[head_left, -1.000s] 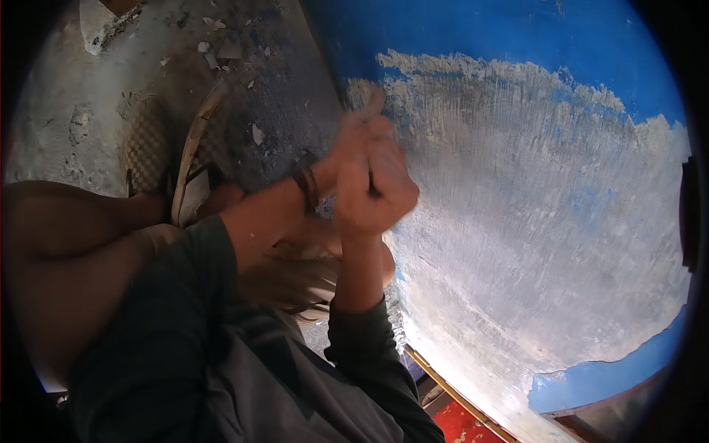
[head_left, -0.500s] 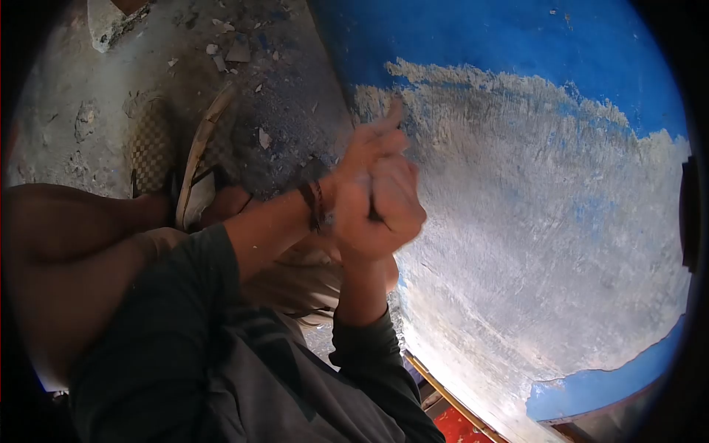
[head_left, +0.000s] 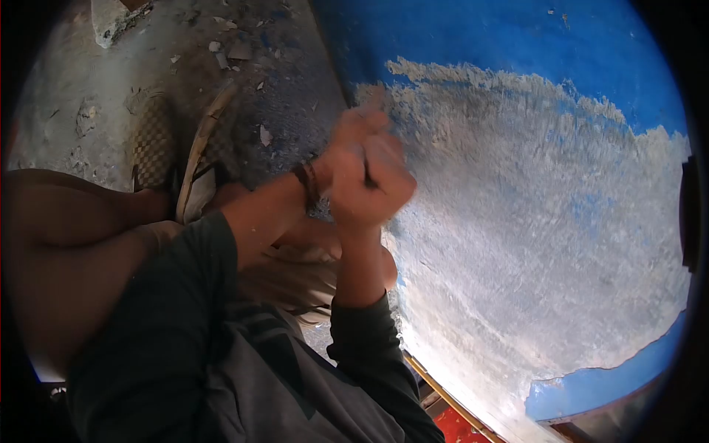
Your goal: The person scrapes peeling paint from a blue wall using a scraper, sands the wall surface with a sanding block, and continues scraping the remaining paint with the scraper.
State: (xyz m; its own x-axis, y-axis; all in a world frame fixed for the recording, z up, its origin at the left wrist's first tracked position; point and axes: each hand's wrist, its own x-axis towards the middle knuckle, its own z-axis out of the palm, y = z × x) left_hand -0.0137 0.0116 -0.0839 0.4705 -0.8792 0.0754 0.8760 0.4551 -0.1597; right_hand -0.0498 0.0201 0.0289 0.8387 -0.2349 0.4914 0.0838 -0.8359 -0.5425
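Observation:
Both hands are together against a wall whose blue paint is stripped to rough grey-white plaster over a wide patch. My right hand is a closed fist in front, nearer to me. Just beyond it, my left hand, with a dark bracelet at the wrist, is partly covered by the fist. Its fingers are curled, and one seems to point toward the upper edge of the bare patch. Whatever the hands grip is hidden, and both are slightly blurred.
Blue paint remains above the patch, and a blue strip below right. Paint flakes litter the grey floor. My feet in checked footwear are at left. Something red shows at the bottom.
Both hands have shifted together a little up and to the left along the wall. The bare patch looks the same.

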